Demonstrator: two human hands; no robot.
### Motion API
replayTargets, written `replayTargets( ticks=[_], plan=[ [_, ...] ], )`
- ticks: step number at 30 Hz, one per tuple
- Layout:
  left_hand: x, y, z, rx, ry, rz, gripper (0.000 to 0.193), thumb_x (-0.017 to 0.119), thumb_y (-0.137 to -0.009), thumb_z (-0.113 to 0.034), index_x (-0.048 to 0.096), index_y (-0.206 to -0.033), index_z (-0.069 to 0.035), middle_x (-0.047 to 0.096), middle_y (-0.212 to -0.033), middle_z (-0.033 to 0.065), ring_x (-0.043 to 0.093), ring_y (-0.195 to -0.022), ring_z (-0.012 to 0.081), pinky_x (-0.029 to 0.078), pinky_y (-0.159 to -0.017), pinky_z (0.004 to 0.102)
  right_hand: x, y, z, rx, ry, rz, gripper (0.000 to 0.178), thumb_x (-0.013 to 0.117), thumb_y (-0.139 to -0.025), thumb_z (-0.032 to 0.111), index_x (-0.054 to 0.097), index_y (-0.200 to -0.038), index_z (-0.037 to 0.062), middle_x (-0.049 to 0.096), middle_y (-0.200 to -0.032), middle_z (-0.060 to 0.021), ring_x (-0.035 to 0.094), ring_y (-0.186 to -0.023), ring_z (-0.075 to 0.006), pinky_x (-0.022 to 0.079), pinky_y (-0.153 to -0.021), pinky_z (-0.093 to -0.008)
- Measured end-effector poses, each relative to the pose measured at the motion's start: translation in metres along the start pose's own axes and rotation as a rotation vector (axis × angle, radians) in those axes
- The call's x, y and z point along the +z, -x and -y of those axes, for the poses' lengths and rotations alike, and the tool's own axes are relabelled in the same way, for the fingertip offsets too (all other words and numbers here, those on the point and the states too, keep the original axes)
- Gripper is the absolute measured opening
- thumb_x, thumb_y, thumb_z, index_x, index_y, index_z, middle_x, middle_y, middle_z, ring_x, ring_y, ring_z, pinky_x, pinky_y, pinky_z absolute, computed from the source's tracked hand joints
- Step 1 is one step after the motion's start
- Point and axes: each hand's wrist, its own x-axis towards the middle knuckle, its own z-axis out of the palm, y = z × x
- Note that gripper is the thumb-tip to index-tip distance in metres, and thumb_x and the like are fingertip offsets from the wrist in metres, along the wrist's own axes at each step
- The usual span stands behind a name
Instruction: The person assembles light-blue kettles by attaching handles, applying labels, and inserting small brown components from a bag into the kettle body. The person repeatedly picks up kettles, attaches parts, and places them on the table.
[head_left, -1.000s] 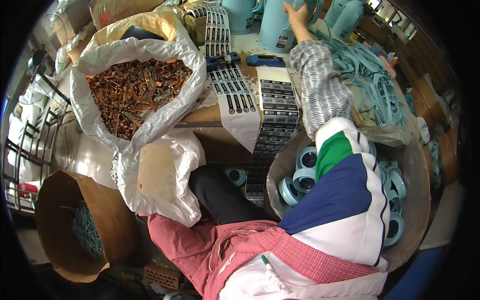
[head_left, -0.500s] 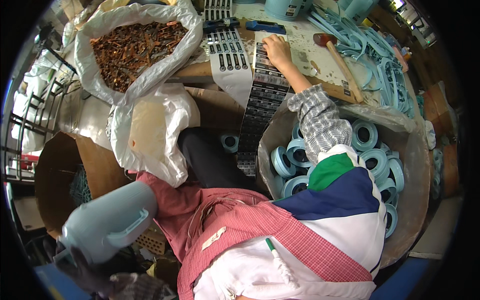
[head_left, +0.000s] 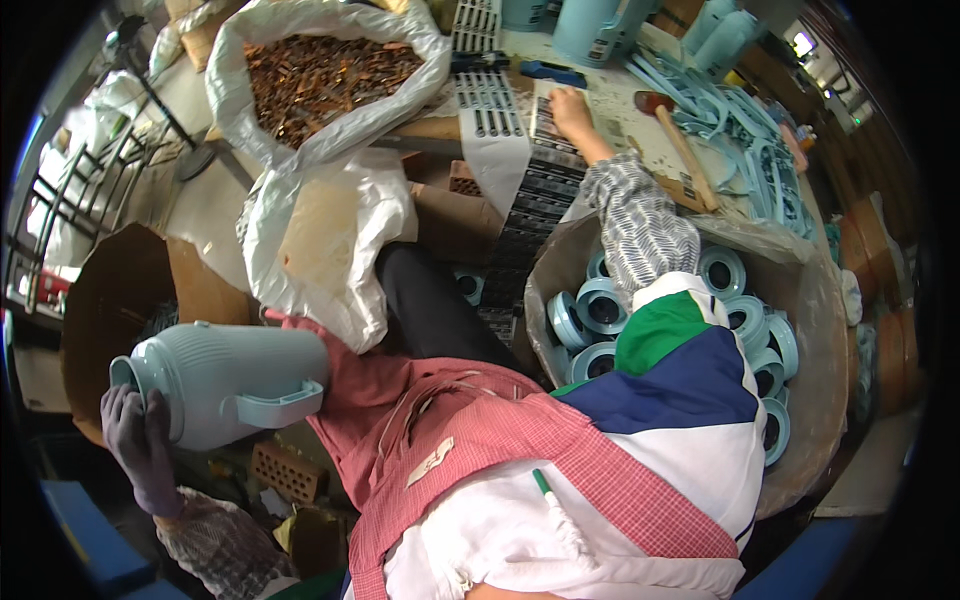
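My left hand (head_left: 138,440), in a grey glove, grips the open mouth rim of a pale blue thermos jug (head_left: 225,375). The jug lies on its side, its handle facing me and its base end against my apron-covered leg. On the table, my bare right hand (head_left: 572,115) has its fingers closed at the upper end of a long strip of black-and-silver labels (head_left: 545,190). That strip hangs over the table edge towards the floor. Beside it lies a white sheet with dark narrow stickers (head_left: 492,105). What exactly the right fingertips pinch is too small to see.
A white sack of brown scraps (head_left: 330,85) stands left of the labels. Right are a mallet (head_left: 688,155), pale blue straps (head_left: 740,130) and a lined box of pale blue rings (head_left: 722,272). More jugs (head_left: 590,30) stand at the back. A cardboard box (head_left: 100,300) sits far left.
The jug has swung from a slant to nearly level, its mouth end rising with my left hand. My right hand stays at the label strip. The whole view has shifted slightly.
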Motion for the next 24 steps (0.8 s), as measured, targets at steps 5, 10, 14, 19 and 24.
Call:
replayTargets(
  ticks=[5, 10, 14, 19, 24],
  plan=[
    [0.010, -0.014, -0.002, -0.270, 0.199, -0.122, 0.003, 0.057, -0.085, -0.002, 0.056, -0.086, 0.000, 0.052, -0.083, 0.0078, 0.051, -0.078, 0.0176, 0.040, -0.073, 0.0282, -0.004, 0.000, -0.028, -0.077, -0.285, -0.003, 0.007, 0.061, -0.071, 0.010, 0.060, -0.071, 0.0030, 0.059, -0.078, -0.0144, 0.055, -0.074, -0.0306, 0.044, -0.072, -0.0403],
    [-0.021, -0.043, 0.009, -0.099, -0.239, -0.485, 0.033, 0.068, -0.081, -0.016, 0.055, -0.110, -0.008, 0.057, -0.106, 0.0078, 0.057, -0.098, 0.0197, 0.048, -0.085, 0.0317, 0.008, 0.003, -0.020, -0.127, -0.200, -0.085, 0.023, 0.060, -0.073, 0.010, 0.058, -0.095, 0.0028, 0.057, -0.095, -0.0174, 0.053, -0.083, -0.0329, 0.042, -0.074, -0.0428],
    [-0.006, -0.042, 0.075, 0.060, -0.772, -0.294, 0.034, 0.066, -0.079, -0.016, 0.054, -0.111, -0.012, 0.055, -0.114, 0.0092, 0.057, -0.102, 0.0268, 0.050, -0.081, 0.0344, 0.008, -0.010, -0.016, -0.217, 0.006, 0.117, 0.010, 0.054, -0.074, 0.011, 0.055, -0.079, 0.0028, 0.054, -0.081, -0.0201, 0.050, -0.081, -0.0386, 0.040, -0.070, -0.0481],
    [-0.043, -0.062, 0.084, 0.069, -0.690, -0.340, 0.019, 0.058, -0.086, -0.017, 0.060, -0.099, -0.004, 0.060, -0.099, 0.0114, 0.056, -0.090, 0.0274, 0.047, -0.078, 0.0351, -0.022, 0.004, 0.003, -0.003, -0.112, 0.021, 0.013, 0.062, -0.078, 0.019, 0.062, -0.089, 0.0127, 0.054, -0.097, -0.0094, 0.049, -0.097, -0.0308, 0.042, -0.085, -0.0403],
    [-0.045, -0.079, 0.023, -0.272, 0.029, -0.435, 0.026, 0.059, -0.087, -0.022, 0.064, -0.083, 0.003, 0.061, -0.081, 0.0138, 0.055, -0.069, 0.0229, 0.047, -0.062, 0.0345, -0.045, 0.024, 0.027, -0.136, -0.272, -0.240, 0.014, 0.064, -0.075, 0.007, 0.063, -0.088, 0.0116, 0.057, -0.088, -0.0076, 0.055, -0.087, -0.0264, 0.044, -0.080, -0.0374]
  ],
)
